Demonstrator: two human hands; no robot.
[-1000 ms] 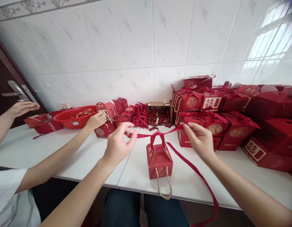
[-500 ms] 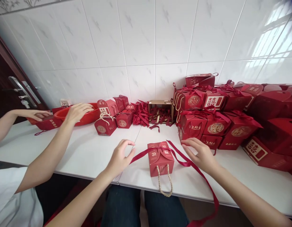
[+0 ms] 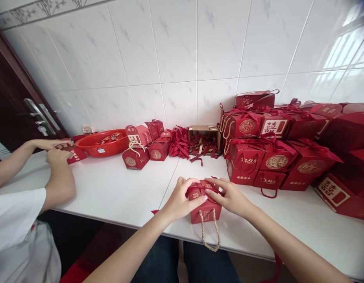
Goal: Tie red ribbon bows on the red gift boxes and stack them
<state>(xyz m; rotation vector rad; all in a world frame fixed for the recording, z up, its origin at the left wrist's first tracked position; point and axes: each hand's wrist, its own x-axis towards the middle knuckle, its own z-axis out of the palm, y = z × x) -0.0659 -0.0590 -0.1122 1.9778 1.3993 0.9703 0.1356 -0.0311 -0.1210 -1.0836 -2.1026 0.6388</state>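
A small red gift box [image 3: 205,214] stands near the table's front edge, its twisted rope handle [image 3: 211,248] hanging over that edge. Across its lid runs a dark red ribbon [image 3: 196,188], partly covered by my fingers. My left hand [image 3: 182,199] is closed on the left of the lid, thumb along the front and fingers over the top. From the right, my right hand [image 3: 229,195] grips the lid with thumb and fingertips close together. A loose ribbon end shows beside my left wrist, and another length hangs below my right forearm.
Stacked red gift boxes [image 3: 246,157] fill the right of the white table [image 3: 111,192]. Along the wall are a carton of ribbons [image 3: 204,128], a ribbon pile [image 3: 178,143], several small boxes and a red basin [image 3: 102,149]. A co-worker's hands [image 3: 59,151] hold a box at left.
Both my hands have come inward from either side onto the box lid. The co-worker's hand has left the basin and joined the other at the far-left box. The view has shifted slightly.
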